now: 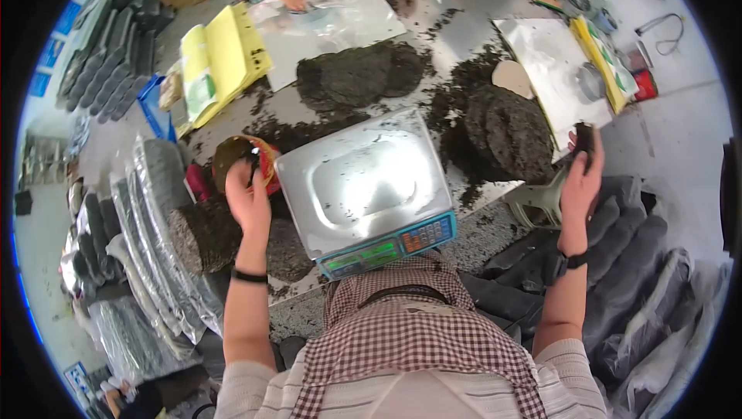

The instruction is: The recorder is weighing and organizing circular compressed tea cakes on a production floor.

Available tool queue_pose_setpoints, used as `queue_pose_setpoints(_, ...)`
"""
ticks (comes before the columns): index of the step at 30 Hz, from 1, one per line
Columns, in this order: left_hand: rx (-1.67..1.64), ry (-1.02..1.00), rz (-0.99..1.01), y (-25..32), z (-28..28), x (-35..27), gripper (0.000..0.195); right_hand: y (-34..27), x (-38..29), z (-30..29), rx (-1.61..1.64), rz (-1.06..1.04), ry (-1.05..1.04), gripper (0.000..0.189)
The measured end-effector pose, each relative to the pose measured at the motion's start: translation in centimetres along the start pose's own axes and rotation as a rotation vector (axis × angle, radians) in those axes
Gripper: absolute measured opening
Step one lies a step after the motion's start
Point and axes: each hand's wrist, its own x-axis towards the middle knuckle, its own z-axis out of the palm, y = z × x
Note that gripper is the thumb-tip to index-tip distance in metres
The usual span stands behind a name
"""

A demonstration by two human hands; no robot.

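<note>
A steel-topped electronic scale (371, 181) with a teal keypad and a lit green display stands in front of me, only dark crumbs on its plate. My left hand (248, 196) is at a red-rimmed round container (266, 164) left of the scale; a dark bit shows by its fingertips, and its grip is unclear. On the far right, my right hand (581, 187) has a dark, thick piece (584, 140) between thumb and fingers. Beside that hand lies a pile of round, dark dried cakes (507, 132), seaweed-like. More such cakes (359, 74) lie behind the scale.
A co-worker's hand (291, 0) rests on clear plastic sheeting (324, 19) across the table. Yellow packaging (217, 65) lies at left, near a dark cylindrical stack (203, 236). Dark plastic-wrapped rolls (626, 245) are heaped at right, by a pale green stool (536, 201).
</note>
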Motion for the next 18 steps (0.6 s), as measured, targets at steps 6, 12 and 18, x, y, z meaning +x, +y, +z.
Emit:
queue_pose_setpoints(6,0.998,-0.550,-0.255,-9.5,-3.8,-18.6,0.112,3.7,-2.2,5.8,-0.651,-0.351,-0.628,0.064)
queue_pose_setpoints(12,0.818,-0.693,-0.256,-8.0,-5.3,-17.3,0.112,5.5,1.3,4.8,-0.486,-0.206,-0.853,0.093)
queue_pose_setpoints(18,0.315,-0.325,-0.313,-7.2,-13.2,-17.0,0.067,6.4,4.8,4.6,-0.380,-0.218,-0.945,0.074)
